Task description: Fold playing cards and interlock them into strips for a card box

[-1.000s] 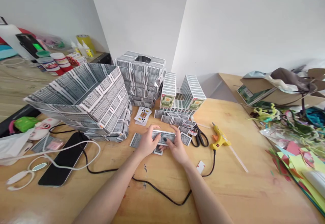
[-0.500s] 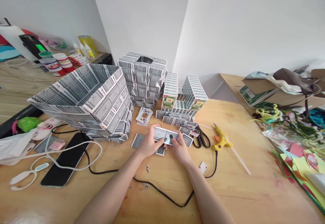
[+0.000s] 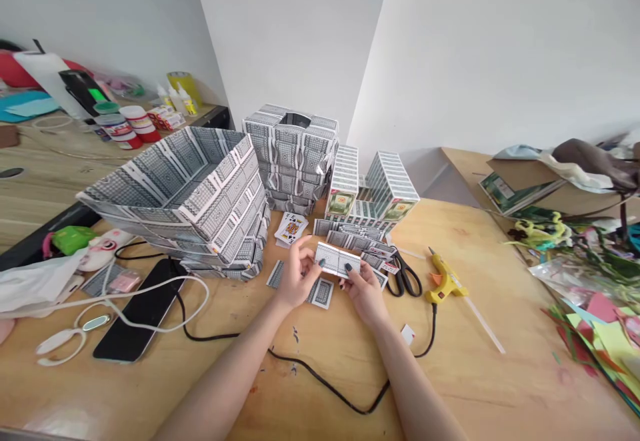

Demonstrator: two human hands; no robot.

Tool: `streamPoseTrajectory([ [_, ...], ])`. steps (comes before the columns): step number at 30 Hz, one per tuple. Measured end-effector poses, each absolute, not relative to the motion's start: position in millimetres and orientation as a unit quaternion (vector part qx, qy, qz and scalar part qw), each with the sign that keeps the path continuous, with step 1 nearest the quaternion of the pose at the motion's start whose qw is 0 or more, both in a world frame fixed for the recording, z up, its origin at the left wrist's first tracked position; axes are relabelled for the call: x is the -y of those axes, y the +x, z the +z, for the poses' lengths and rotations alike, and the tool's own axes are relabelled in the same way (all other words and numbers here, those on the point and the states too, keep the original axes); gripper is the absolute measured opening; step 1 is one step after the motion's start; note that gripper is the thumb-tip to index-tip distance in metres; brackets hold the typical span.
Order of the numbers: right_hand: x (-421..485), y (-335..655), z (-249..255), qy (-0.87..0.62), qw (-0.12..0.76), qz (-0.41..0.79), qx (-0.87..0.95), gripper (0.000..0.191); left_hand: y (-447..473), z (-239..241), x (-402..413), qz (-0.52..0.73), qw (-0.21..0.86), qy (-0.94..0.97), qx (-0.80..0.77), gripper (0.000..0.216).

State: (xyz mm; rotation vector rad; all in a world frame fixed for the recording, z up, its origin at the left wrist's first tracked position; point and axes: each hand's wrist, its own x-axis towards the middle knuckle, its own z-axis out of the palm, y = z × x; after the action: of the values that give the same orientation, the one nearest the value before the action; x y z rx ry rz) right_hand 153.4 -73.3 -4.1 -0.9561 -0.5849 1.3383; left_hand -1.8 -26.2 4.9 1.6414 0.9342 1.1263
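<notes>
Between my hands is a folded playing card piece (image 3: 336, 260) with a grey patterned back and a seam across its middle. My left hand (image 3: 299, 276) grips its left end, thumb on the front face. On the right end, my right hand (image 3: 364, 288) pinches it with a dark-nailed thumb. Loose playing cards (image 3: 321, 293) lie face down on the table beneath. Behind the hands stands a row of folded card strips (image 3: 345, 236). A face-up pile of cards (image 3: 291, 229) with a king on top lies to the left of that row.
A large open card basket (image 3: 220, 194) and a card-covered box (image 3: 295, 154) stand left and behind. Stacked card boxes (image 3: 397, 188) are at the back. Scissors (image 3: 407, 278), a yellow glue gun (image 3: 445, 282) with its black cord, and a phone (image 3: 137, 314) lie around.
The view has shifted slightly, so things appear further right. The card piece is tipped differently, and my left fingers have lifted and curled at its left end.
</notes>
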Motion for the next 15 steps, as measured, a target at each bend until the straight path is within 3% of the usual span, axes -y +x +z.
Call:
streamPoseTrajectory([
  [3, 73, 155, -5, -0.433, 0.645, 0.578, 0.250, 0.027, -12, 4, 14, 0.510, 0.295, 0.655, -0.472, 0.037],
  [7, 72, 153, -7, -0.450, 0.627, 0.573, 0.276, 0.031, -23, 5, 0, 0.432, 0.124, 0.740, -0.500, 0.034],
  [11, 72, 149, -10, -0.485, 0.611, 0.546, 0.304, 0.047, -21, -5, -5, 0.368, 0.081, 0.781, -0.498, 0.050],
  [15, 74, 146, -10, -0.519, 0.604, 0.519, 0.310, 0.064, -20, -16, -7, 0.348, 0.077, 0.782, -0.512, 0.048],
])
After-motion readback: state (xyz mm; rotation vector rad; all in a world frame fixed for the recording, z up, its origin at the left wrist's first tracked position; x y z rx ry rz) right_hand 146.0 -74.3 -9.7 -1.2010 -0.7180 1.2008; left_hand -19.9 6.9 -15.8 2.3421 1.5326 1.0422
